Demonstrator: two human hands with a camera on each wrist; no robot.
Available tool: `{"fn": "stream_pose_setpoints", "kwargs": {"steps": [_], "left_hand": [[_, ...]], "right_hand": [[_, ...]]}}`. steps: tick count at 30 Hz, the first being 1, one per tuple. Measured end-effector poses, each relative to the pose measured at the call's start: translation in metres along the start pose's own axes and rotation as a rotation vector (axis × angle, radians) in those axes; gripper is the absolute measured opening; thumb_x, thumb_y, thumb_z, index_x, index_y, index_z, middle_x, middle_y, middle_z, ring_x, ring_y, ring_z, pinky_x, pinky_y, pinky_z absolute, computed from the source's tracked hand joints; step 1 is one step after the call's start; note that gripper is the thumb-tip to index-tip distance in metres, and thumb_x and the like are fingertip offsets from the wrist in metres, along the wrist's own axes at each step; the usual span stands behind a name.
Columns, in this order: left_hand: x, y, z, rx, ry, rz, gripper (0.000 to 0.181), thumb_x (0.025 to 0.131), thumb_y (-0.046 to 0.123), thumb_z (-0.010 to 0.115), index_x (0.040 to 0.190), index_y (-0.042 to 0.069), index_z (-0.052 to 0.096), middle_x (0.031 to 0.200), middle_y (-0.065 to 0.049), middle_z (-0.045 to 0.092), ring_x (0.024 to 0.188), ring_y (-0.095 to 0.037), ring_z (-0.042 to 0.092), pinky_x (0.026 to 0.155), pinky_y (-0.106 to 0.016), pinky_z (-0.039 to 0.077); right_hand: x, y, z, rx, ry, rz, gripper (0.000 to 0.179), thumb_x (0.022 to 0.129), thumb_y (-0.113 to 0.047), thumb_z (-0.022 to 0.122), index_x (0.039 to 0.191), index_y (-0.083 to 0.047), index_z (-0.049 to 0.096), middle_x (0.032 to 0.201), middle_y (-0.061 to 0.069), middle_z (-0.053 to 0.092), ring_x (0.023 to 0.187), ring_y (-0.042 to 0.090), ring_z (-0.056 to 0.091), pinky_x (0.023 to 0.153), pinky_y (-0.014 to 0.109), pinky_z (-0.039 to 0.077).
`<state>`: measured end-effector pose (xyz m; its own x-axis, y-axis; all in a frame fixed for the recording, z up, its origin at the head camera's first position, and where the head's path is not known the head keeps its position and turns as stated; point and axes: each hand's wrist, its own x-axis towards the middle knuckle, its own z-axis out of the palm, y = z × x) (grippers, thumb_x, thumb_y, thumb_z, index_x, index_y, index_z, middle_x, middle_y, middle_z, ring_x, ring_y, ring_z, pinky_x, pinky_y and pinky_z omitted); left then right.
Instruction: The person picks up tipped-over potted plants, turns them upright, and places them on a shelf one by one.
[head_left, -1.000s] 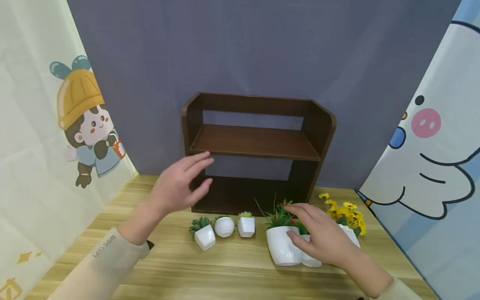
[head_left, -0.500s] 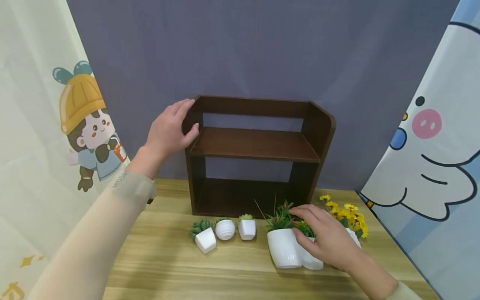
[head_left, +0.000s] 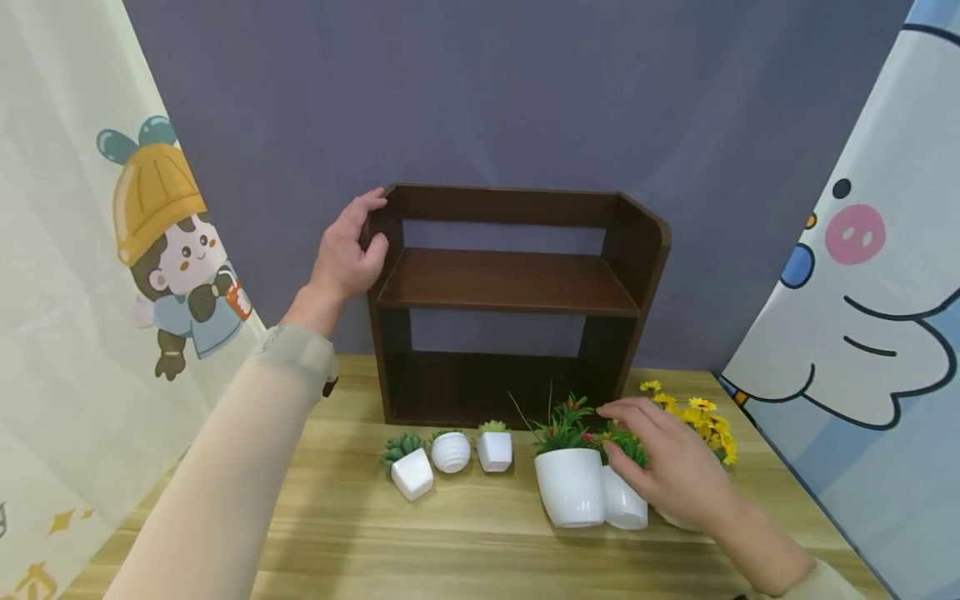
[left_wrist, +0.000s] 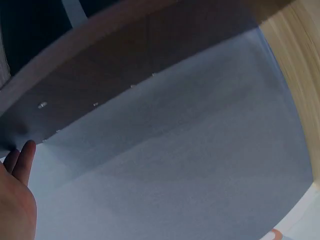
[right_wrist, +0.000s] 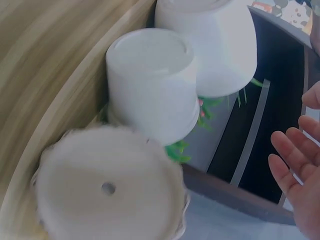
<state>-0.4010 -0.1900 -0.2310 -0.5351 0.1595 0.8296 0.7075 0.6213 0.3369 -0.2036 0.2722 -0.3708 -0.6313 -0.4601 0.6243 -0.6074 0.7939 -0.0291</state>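
Observation:
In the head view my left hand (head_left: 349,246) is at the upper left of a dark brown two-tier shelf (head_left: 510,279). Its fingertips touch the side panel near the top. The left wrist view shows the straight fingers (left_wrist: 24,162) against the panel's outer face. My right hand (head_left: 671,458) hovers over the larger white pots at the right, its fingers loosely bent and apart, holding nothing. Nearest it are a tall white pot (head_left: 570,490) with a grassy plant, a smaller white pot (head_left: 626,500) and yellow flowers (head_left: 701,425), whose pot the hand mostly hides.
Before the shelf stand three small white pots: a tilted succulent (head_left: 412,473), a round ribbed pot (head_left: 451,452) and a square pot (head_left: 495,450). A grey cloth (head_left: 525,92) hangs behind. Printed cloths border both sides of the wooden table (head_left: 420,558).
My left hand has risen from in front of the shelf to its upper left side panel. My right hand has shifted slightly right above the pots. The shelf and plants stay put.

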Motion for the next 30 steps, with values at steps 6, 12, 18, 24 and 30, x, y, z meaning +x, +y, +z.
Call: {"fn": "stream_pose_setpoints", "kwargs": {"steps": [6,12,18,24,30], "left_hand": [[-0.001,0.002,0.004,-0.020,0.058,-0.014,0.045,0.103,0.011,0.057,0.147,0.005,0.062,0.160,-0.011,0.062,0.151,-0.031,0.057,0.124,-0.054,0.045],[-0.001,0.002,0.004,0.007,0.094,0.007,0.039,0.108,0.014,0.058,0.145,0.003,0.064,0.158,-0.013,0.063,0.148,-0.033,0.059,0.123,-0.054,0.046],[-0.001,0.002,0.007,0.019,0.079,-0.027,0.045,0.108,0.015,0.055,0.152,0.005,0.059,0.160,-0.013,0.062,0.147,-0.035,0.060,0.121,-0.055,0.047],[-0.001,0.002,0.007,0.024,0.097,-0.010,0.044,0.108,0.016,0.056,0.151,0.003,0.059,0.159,-0.013,0.062,0.149,-0.034,0.059,0.124,-0.053,0.046],[-0.001,0.002,0.009,0.023,0.080,-0.028,0.044,0.111,0.021,0.055,0.151,0.004,0.058,0.162,-0.009,0.060,0.153,-0.030,0.056,0.126,-0.051,0.043]], "right_hand": [[-0.011,0.020,-0.006,0.015,0.048,0.041,0.048,0.084,-0.011,0.087,0.130,-0.018,0.073,0.120,-0.003,0.074,0.092,0.019,0.074,0.071,0.035,0.062],[-0.025,0.046,-0.011,0.012,0.088,0.052,0.055,0.079,-0.005,0.090,0.131,-0.013,0.073,0.117,0.000,0.075,0.095,0.015,0.068,0.078,0.024,0.055],[-0.047,0.064,-0.018,-0.053,0.077,0.175,0.052,0.083,-0.010,0.089,0.133,-0.013,0.072,0.118,0.004,0.074,0.096,0.016,0.064,0.071,0.034,0.055],[-0.066,0.081,-0.019,-0.034,0.026,0.264,0.050,0.088,-0.017,0.091,0.134,-0.010,0.072,0.121,0.006,0.073,0.101,0.002,0.059,0.079,0.019,0.051],[-0.084,0.088,-0.021,0.054,-0.135,0.466,0.048,0.101,-0.034,0.081,0.137,-0.005,0.069,0.130,0.018,0.071,0.107,0.025,0.069,0.076,0.028,0.057]]}}
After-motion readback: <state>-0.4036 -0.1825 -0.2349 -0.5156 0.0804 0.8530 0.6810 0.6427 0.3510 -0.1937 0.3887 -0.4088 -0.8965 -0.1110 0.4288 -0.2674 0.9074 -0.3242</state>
